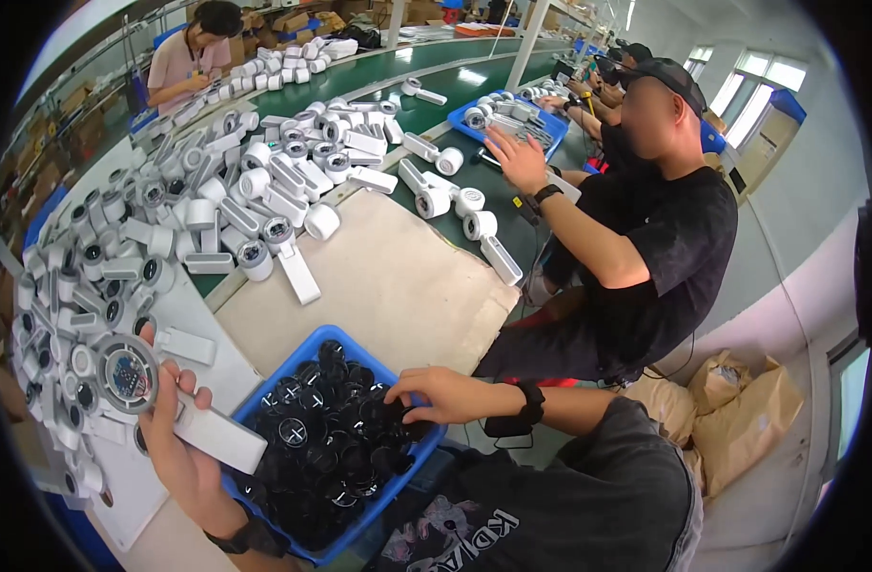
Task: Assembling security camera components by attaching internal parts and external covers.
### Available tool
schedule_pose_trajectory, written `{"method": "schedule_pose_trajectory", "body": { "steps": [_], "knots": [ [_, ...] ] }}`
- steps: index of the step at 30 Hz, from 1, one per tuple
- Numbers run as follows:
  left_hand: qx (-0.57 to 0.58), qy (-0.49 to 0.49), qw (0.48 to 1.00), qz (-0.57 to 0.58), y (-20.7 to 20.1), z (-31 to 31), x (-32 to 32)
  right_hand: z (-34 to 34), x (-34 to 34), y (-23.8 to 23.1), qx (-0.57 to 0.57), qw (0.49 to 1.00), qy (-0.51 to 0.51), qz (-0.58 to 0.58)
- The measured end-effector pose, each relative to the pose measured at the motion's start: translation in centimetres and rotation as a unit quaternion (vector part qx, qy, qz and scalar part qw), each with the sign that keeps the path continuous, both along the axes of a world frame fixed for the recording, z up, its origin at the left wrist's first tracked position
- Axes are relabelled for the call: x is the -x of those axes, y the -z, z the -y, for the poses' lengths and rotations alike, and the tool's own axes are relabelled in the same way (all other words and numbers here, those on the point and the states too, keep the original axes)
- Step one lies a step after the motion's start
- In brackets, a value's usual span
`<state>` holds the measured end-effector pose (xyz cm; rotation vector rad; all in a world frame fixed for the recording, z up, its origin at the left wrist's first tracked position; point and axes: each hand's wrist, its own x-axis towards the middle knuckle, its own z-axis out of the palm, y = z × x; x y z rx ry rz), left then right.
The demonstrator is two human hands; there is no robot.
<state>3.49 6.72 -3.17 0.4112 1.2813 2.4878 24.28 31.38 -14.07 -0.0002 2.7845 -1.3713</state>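
Observation:
My left hand (pixel 183 443) is closed around a white handheld fan body (pixel 221 439). Its round head (pixel 128 374) is uncovered, with a circuit board and wires inside a grey rim. Below it stands a blue bin (pixel 329 334) filled with black round caps (pixel 307 434), some with pale cross-shaped marks. My right hand (pixel 445 396) reaches over the bin's right side, its fingers curled down onto the caps. A black cap seems pinched at its fingertips, partly hidden by them.
Many white fan bodies (pixel 288 176) are heaped across the left and far table. A beige board (pixel 369 276) lies beyond the bin. On my right a co-worker (pixel 646 219) in black raises a hand near a blue tray (pixel 550 143). Behind runs a green conveyor (pixel 398 62).

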Motion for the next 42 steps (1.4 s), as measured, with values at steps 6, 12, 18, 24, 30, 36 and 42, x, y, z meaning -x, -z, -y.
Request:
{"method": "schedule_pose_trajectory", "body": {
  "steps": [6,12,18,24,30,36,42],
  "knots": [
    [0.002,0.003,1.000,0.000,-0.1,-0.3,0.2,-1.0,1.9,-0.7,0.118,0.993,0.000,0.021],
    [0.014,0.010,1.000,-0.011,0.2,-1.2,0.0,-0.7,8.5,-5.7,0.281,0.955,-0.023,-0.098],
    [0.075,-0.033,0.993,-0.082,-0.8,-1.9,-2.0,3.9,15.1,-12.2,0.414,0.882,-0.132,-0.183],
    [0.088,-0.079,0.988,-0.098,-0.1,-0.5,-0.9,5.0,17.9,-12.3,0.439,0.862,-0.171,-0.185],
    [0.089,-0.072,0.988,-0.102,0.7,-0.1,-0.3,4.8,19.1,-11.8,0.462,0.852,-0.175,-0.171],
    [0.045,-0.144,0.989,-0.012,0.3,-1.0,0.5,4.9,20.1,-11.3,0.491,0.854,-0.148,-0.090],
    [-0.013,-0.067,0.997,0.023,0.2,-1.0,1.6,4.7,20.2,-11.3,0.427,0.895,-0.105,-0.076]
  ]
}}
